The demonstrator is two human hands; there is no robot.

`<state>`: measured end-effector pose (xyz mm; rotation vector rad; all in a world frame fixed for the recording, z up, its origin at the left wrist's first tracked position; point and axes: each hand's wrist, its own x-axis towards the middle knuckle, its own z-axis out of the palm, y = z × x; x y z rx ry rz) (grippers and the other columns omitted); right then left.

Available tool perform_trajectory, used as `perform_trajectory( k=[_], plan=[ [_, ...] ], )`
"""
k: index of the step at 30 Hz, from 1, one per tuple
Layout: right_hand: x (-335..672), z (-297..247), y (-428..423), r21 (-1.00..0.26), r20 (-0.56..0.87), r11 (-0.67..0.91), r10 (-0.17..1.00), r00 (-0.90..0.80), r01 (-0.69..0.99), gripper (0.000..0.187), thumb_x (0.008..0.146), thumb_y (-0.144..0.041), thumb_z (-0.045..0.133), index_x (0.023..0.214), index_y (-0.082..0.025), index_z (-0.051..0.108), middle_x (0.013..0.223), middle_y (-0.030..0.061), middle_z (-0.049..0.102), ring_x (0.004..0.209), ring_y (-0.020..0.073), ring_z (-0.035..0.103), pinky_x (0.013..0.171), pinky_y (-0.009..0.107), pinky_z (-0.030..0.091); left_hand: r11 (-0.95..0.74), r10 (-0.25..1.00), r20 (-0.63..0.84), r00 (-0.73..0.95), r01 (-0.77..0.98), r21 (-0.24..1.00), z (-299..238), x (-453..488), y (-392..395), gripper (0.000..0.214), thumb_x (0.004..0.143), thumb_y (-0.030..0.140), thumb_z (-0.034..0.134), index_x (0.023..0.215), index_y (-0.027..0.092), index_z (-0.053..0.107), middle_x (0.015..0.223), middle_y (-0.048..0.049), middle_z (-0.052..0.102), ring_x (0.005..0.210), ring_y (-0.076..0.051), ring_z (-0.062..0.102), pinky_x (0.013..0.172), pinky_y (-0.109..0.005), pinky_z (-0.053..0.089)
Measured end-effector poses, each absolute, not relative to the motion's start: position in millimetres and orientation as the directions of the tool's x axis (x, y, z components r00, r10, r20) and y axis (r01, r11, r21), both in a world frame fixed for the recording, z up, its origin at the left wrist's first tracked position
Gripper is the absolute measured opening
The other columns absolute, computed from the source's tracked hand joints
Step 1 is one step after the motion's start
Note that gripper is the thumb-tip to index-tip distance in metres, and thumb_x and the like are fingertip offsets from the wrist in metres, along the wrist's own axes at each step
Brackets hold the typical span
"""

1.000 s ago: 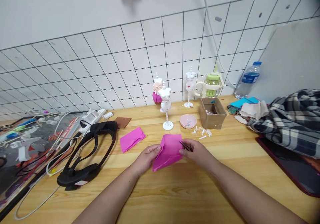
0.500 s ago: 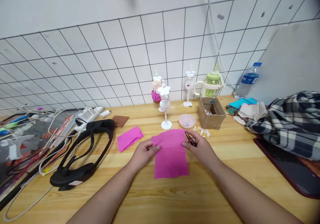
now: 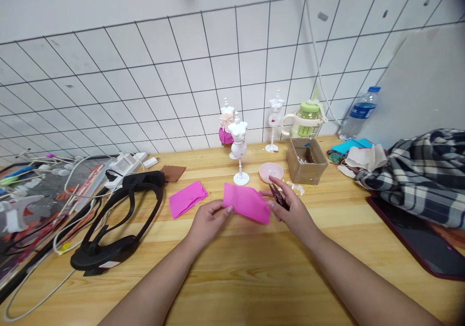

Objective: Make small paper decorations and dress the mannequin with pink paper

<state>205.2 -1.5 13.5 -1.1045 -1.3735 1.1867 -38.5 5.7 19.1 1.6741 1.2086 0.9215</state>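
Observation:
My left hand [image 3: 209,218] pinches the near left edge of a magenta sheet [image 3: 247,202] held low over the wooden table [image 3: 254,272]. My right hand [image 3: 292,209] grips the sheet's right edge and also holds small dark scissors [image 3: 278,195] between its fingers. A second magenta piece [image 3: 187,198] lies flat to the left. Just behind the sheet stands a small white mannequin [image 3: 239,151] on a round base.
A pink dish [image 3: 271,172], a cardboard box [image 3: 307,160] and white scraps sit behind my right hand. Two more mannequins, a green cup [image 3: 307,121] and a water bottle [image 3: 358,114] line the tiled wall. A black strap device [image 3: 116,219] lies left; plaid cloth [image 3: 421,176] right.
The magenta sheet was spread out flat and long half a second ago; now it is folded or gathered into a shorter strip between both hands, which have moved slightly away from me.

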Motion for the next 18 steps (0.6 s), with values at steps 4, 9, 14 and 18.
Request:
perform_trajectory(
  k=[4, 9, 14, 18],
  plan=[
    [206.7, 10.9, -1.7, -0.964, 0.083, 0.114, 0.987, -0.135, 0.242, 0.069, 0.080, -0.031, 0.062, 0.142, -0.023, 0.033, 0.099, 0.0064, 0.070, 0.088, 0.0199, 0.066, 0.076, 0.033, 0.050, -0.154, 0.945, 0.016, 0.326, 0.401, 0.903, 9.6, -36.6, 4.5, 0.029, 0.084, 0.041, 0.059, 0.095, 0.018, 0.073, 0.097, -0.0054, 0.074, 0.093, -0.022, 0.066, 0.086, -0.029, 0.049],
    [211.3, 4.6, 3.5, -0.813, 0.094, 0.142, 0.989, -0.112, 0.565, 0.058, 0.082, -0.026, 0.057, 0.138, -0.025, 0.043, 0.095, 0.0027, 0.070, 0.083, 0.0183, 0.064, 0.075, 0.031, 0.047, -0.175, 0.964, 0.008, 0.266, 0.611, 0.772, 4.7, -41.9, 5.8, 0.025, 0.084, 0.038, 0.057, 0.091, 0.018, 0.071, 0.079, -0.0031, 0.070, 0.074, -0.018, 0.063, 0.069, -0.027, 0.047],
    [219.2, 4.2, 7.5, -0.573, 0.037, 0.137, 0.989, -0.141, 0.808, 0.044, 0.086, -0.029, 0.052, 0.130, -0.027, 0.053, 0.115, 0.0041, 0.068, 0.096, 0.0208, 0.065, 0.078, 0.031, 0.046, -0.233, 0.971, 0.123, 0.204, 0.709, 0.665, 5.0, -48.9, 6.9, 0.055, 0.078, 0.028, 0.061, 0.132, 0.020, 0.052, 0.093, -0.0040, 0.068, 0.089, -0.021, 0.062, 0.082, -0.034, 0.047],
    [226.2, 4.2, 8.9, -0.443, 0.046, 0.149, 0.989, -0.144, 0.884, 0.040, 0.089, -0.029, 0.049, 0.129, -0.025, 0.054, 0.128, 0.0047, 0.062, 0.110, 0.0235, 0.061, 0.085, 0.033, 0.046, -0.250, 0.967, 0.130, 0.221, 0.700, 0.669, 3.7, -46.4, 7.6, 0.052, 0.078, 0.026, 0.062, 0.129, 0.022, 0.053, 0.089, -0.0025, 0.068, 0.088, -0.021, 0.062, 0.082, -0.033, 0.046]
  ],
)
